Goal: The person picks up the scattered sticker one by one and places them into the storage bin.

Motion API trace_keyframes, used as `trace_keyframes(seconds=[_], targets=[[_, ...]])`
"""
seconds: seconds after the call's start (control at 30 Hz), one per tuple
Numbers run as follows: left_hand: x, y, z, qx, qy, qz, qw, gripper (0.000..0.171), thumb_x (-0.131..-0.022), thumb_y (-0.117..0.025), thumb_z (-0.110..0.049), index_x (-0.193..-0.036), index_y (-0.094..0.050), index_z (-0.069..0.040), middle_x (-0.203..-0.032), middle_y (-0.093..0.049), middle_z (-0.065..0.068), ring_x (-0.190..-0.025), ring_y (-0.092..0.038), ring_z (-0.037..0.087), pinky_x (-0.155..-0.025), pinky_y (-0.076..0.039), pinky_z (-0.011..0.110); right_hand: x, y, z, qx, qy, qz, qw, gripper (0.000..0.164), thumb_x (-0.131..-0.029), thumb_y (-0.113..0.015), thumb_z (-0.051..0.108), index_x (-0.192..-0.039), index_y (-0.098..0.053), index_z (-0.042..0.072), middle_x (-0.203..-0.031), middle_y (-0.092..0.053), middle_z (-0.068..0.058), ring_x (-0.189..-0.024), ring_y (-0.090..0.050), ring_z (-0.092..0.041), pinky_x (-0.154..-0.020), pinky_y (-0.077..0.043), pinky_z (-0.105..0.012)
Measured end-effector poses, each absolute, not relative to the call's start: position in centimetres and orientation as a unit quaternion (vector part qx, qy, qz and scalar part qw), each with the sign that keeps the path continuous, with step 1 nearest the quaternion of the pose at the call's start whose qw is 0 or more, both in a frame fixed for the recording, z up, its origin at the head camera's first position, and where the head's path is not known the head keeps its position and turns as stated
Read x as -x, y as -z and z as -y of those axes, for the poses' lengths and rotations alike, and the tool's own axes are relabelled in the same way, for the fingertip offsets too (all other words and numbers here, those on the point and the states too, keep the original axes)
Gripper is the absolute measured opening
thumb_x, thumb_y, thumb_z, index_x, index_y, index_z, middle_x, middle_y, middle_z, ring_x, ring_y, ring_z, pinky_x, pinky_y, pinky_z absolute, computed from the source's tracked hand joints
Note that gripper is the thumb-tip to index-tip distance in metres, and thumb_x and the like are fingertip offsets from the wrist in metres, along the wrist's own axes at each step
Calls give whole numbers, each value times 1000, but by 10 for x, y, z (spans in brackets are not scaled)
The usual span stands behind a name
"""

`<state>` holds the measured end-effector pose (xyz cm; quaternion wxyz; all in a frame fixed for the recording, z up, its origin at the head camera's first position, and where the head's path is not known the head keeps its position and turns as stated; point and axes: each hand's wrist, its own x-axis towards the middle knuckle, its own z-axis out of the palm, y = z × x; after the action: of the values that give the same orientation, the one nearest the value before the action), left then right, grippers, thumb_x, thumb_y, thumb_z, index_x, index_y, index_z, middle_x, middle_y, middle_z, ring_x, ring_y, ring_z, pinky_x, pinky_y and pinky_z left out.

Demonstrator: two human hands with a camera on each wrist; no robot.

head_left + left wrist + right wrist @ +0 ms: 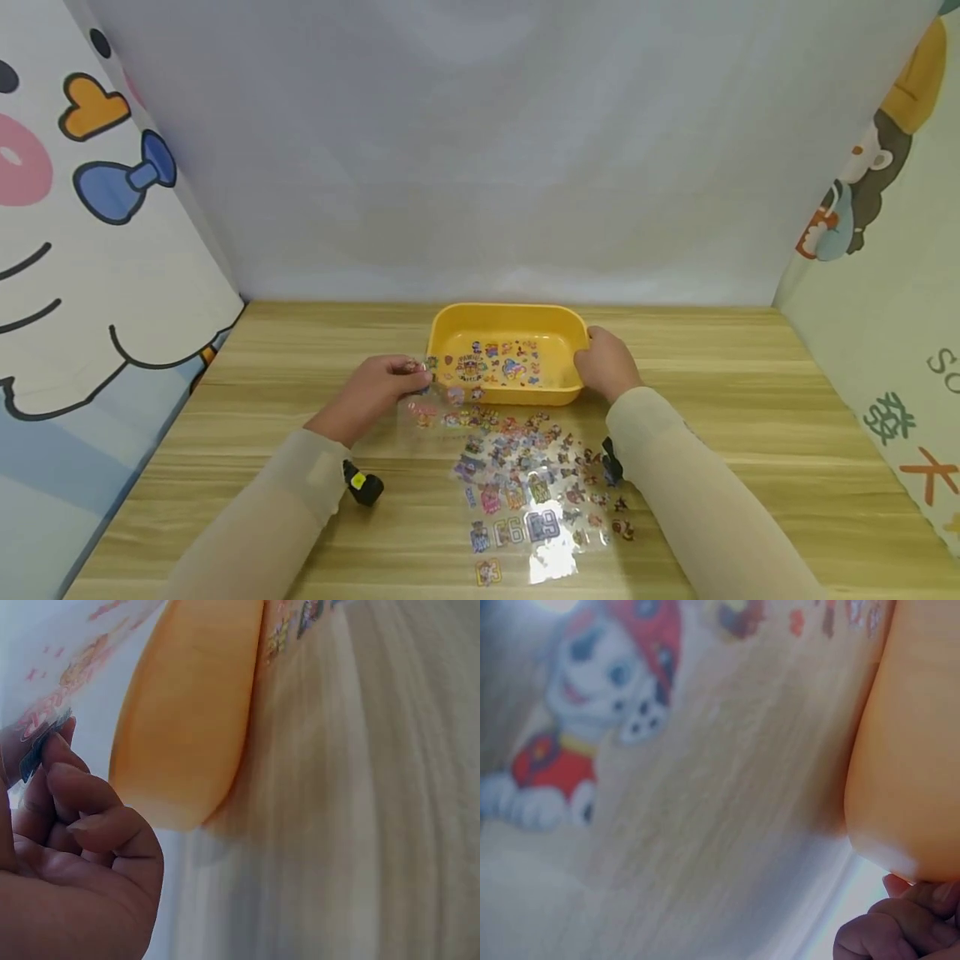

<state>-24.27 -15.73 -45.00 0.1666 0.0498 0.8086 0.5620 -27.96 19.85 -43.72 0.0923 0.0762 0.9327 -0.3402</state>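
Observation:
My left hand (385, 385) pinches a clear sticker sheet (452, 417) by its corner, just left of a yellow plastic basin (510, 397). The sheet hangs in front of the basin's near left corner. In the left wrist view, thumb and fingers (82, 787) press together on the sheet's edge. My right hand (607, 363) grips the basin's right rim. The right wrist view shows curled fingers (907, 926) at the basin's wall (907, 750). Another transparent sheet with printed cartoon stickers (513, 367) lies inside the basin.
Several overlapping clear sticker sheets (525, 492) lie on the wooden table (720, 417) in front of the basin, with light glaring off them. A pale cloth wall (495, 167) stands behind the table. Printed cartoon panels (90, 208) flank it left and right.

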Motion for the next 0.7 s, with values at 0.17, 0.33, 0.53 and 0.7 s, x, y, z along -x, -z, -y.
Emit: trace_keyframes(seconds=[0.17,0.33,0.53,0.7], targets=[[253,433,145,-66,-582,-789,185,39,-100,-70,-33,-119,-69,2,-123,-66,10,-115,-62,27,-101,-48,43,281,438,-199,-71,337,-935,87,57,-103,-44,12,-156,-33,-8,-149,-47,-28,-118,-55,-36,-108,-44,-51],[262,412,131,-75,-594,-777,195,32,-101,-69,-30,-113,-70,-1,-125,-65,10,-105,-60,24,-98,-46,44,281,437,-199,-69,337,-935,87,57,-104,-44,12,-156,-33,-8,-148,-48,-28,-117,-56,-35,-106,-46,-51],[276,396,113,-79,-597,-773,202,27,-101,-69,-30,-111,-71,-4,-118,-65,8,-91,-52,23,-87,-43,43,280,436,-199,-75,333,-935,93,57,-104,-44,13,-156,-33,-7,-150,-47,-28,-118,-56,-35,-106,-45,-51],[284,388,100,-78,-590,-778,199,26,-103,-66,-31,-106,-71,-6,-121,-63,8,-90,-52,21,-86,-44,39,280,437,-199,-79,335,-934,95,57,-104,-44,13,-156,-32,-7,-151,-46,-27,-120,-55,-36,-108,-44,-51]])
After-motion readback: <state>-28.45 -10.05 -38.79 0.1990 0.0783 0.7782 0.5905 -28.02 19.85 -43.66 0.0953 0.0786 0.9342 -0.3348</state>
